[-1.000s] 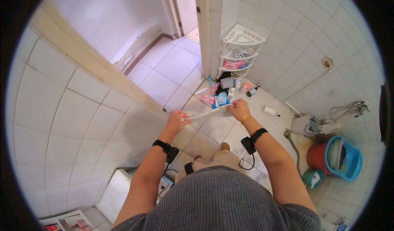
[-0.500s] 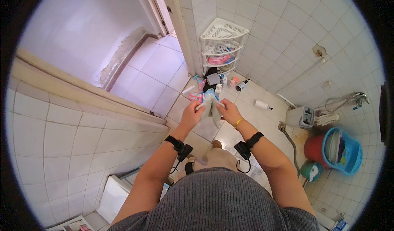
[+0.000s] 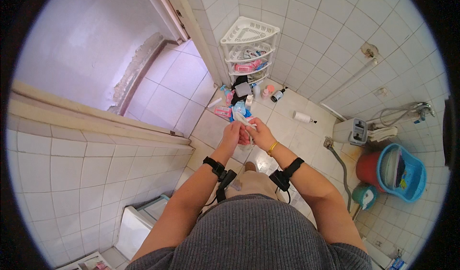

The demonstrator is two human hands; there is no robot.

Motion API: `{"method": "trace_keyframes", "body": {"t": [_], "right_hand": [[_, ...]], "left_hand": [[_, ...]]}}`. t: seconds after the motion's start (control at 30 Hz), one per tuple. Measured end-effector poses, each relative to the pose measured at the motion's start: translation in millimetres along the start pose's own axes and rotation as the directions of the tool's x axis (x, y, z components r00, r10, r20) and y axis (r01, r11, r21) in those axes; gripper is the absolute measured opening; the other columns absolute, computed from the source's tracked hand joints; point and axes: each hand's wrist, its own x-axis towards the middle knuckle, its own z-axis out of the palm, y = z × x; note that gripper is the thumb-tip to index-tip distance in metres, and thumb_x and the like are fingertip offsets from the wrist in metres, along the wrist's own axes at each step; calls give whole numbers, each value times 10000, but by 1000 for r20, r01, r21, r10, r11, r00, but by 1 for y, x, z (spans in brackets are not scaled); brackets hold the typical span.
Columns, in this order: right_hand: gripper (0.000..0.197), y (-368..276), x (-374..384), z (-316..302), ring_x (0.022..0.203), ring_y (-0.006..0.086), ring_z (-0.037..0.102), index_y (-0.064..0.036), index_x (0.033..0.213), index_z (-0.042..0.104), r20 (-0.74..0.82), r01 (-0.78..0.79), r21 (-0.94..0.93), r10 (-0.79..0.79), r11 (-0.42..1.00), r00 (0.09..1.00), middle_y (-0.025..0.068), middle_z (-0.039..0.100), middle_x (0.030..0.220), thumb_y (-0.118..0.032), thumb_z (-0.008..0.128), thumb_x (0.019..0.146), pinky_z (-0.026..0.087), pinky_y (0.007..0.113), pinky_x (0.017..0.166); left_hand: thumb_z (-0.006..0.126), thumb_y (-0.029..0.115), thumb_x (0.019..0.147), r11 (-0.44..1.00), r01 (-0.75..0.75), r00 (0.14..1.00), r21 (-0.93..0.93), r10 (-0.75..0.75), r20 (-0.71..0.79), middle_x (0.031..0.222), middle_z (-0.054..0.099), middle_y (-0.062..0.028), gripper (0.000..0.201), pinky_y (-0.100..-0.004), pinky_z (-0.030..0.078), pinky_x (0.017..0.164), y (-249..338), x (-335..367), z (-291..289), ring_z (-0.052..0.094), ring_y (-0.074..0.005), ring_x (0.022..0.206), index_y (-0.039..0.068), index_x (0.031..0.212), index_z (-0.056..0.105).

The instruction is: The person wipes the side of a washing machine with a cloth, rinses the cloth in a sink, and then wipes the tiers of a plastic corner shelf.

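Closer together than half a second ago, the left hand [image 3: 233,135] and right hand [image 3: 261,135] meet at a pale cloth [image 3: 243,120], bunched above the floor. Right fingers pinch it; whether the left grips, I cannot tell. One corner rack [image 3: 250,30] tier holds pink packaging [image 3: 247,67]; a blue basin [image 3: 415,188] holds something yellow [image 3: 403,182].

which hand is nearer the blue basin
Right: the right hand is to the left of the blue basin; the left hand is farther left, beyond the right one.
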Motion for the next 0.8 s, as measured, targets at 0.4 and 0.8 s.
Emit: {"method": "trace_keyframes", "body": {"t": [0.4,0.8], "right_hand": [[318,-32,10,-21,879,141,592,-41,1167,567,-90,-22,351,57,936,994,69,620,967,-309,554,996,506,289,743],[464,-79,14,-86,905,113,577,-115,1404,519,160,-128,396,68,909,985,10,607,1071,-377,501,1021,493,244,854]], "left_hand": [[520,405,1010,845,-441,878,304,477,-53,1315,535,-132,479,-349,450,969,-22,35,36,563,-236,1136,58,1339,487],[513,320,1031,823,-471,876,319,480,53,1240,603,-76,473,-302,423,962,37,60,50,535,-155,1092,34,1404,462]]}}
